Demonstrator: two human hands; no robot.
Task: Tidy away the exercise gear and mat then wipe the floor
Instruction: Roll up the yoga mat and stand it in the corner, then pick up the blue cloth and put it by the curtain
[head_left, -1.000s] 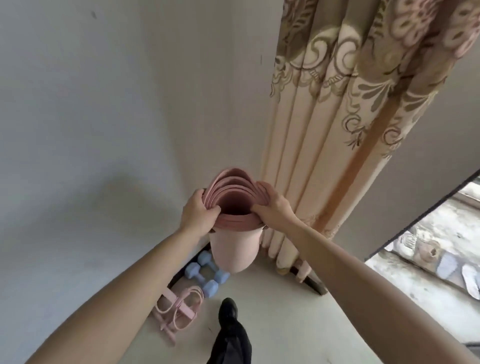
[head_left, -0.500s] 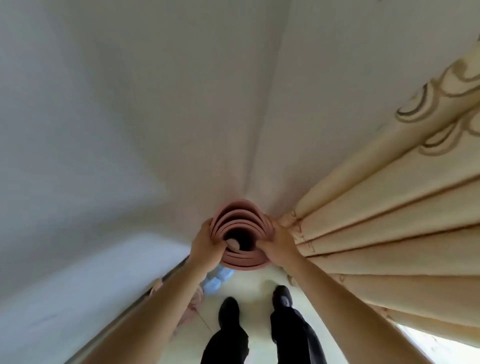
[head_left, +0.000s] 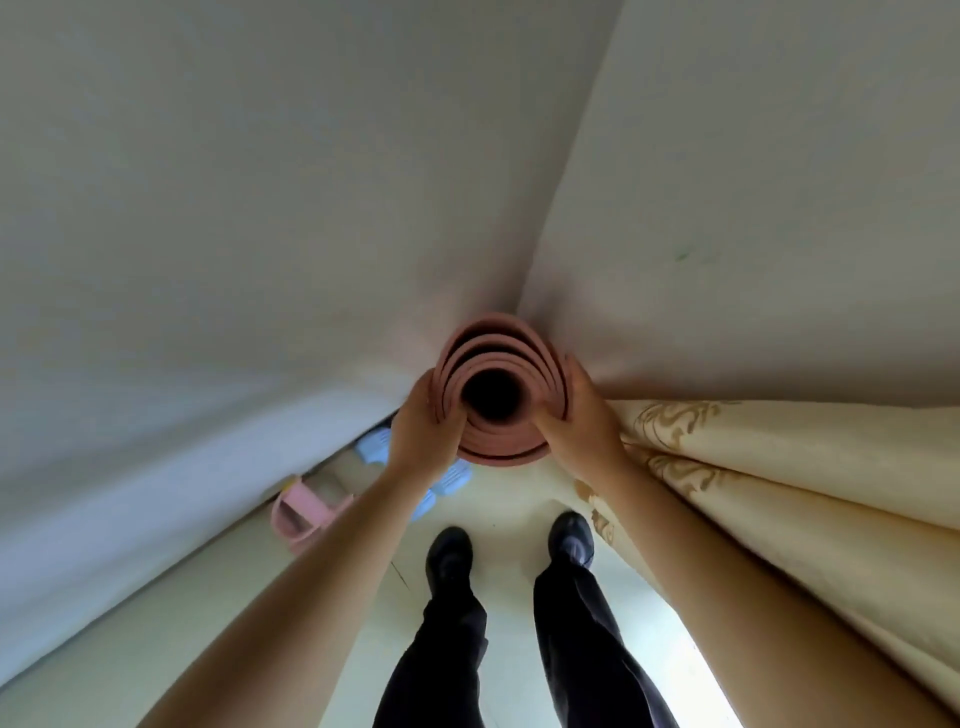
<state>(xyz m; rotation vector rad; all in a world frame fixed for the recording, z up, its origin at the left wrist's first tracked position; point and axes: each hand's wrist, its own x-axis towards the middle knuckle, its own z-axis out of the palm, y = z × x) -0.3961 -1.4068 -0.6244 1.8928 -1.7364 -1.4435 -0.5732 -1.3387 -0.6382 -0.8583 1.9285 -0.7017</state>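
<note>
**Inspector:** Report the position of the rolled mat (head_left: 501, 448) relative to the wall corner (head_left: 566, 182).

**Operator:** The rolled mat stood upright directly in front of the wall corner, seen end-on from above, with its open spiral end facing up. Its far rim sat right at the corner line. Contact with the walls could not be confirmed.

**Inspector:** State the condition of each hand.

**Operator:** The left hand (head_left: 423, 431) gripped the top rim on the side of the mat left of the corner, fingers curled around the outer layers. The right hand (head_left: 582, 421) gripped the opposite rim, fingers laid along the outside of the roll and the thumb hooked over the layers toward the core. Both hands were in full contact with the mat.

**Inspector:** List the other gear.

**Operator:** The blue dumbbells (head_left: 371, 447) lay on the floor (head_left: 509, 499) left of the corner, along the base of the left wall and partly hidden by the left forearm. The pink strap piece (head_left: 301, 519) lay farther from the corner along the same wall.

**Inspector:** Anything else?

**Operator:** The curtain (head_left: 779, 467) hung right of the corner, just beside the right hand. Two dark shoes (head_left: 449, 556) stood on the floor, on the near side of the mat from the corner.
</note>
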